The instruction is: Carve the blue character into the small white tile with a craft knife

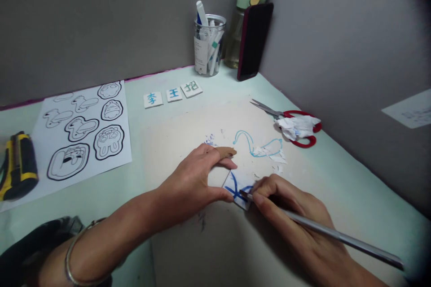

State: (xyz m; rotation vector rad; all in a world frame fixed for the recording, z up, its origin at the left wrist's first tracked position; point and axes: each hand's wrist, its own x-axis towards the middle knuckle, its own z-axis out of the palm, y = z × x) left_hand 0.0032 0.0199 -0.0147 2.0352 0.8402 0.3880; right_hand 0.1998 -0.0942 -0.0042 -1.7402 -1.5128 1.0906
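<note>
My left hand (197,175) steadies a small white square tile (229,182), its thumb on the near edge and its fingers on the far side. Blue brush-like strokes of a character mark the tile's face. My right hand (296,215) grips a slim silver craft knife (353,238) like a pen, and its dark tip meets the blue strokes. Part of the tile lies hidden under the right fingers. Beneath both hands is a beige board (178,130) with a blue swan outline (249,136) and white scraps (278,158).
Three character tiles (173,94) lie behind the board. Red-handled scissors (303,142) sit right under crumpled paper (296,126). At the back stand a marker jar (201,56), a bottle (232,40) and a phone (256,40). A printed sheet (124,112) and yellow-black tool (20,166) are left.
</note>
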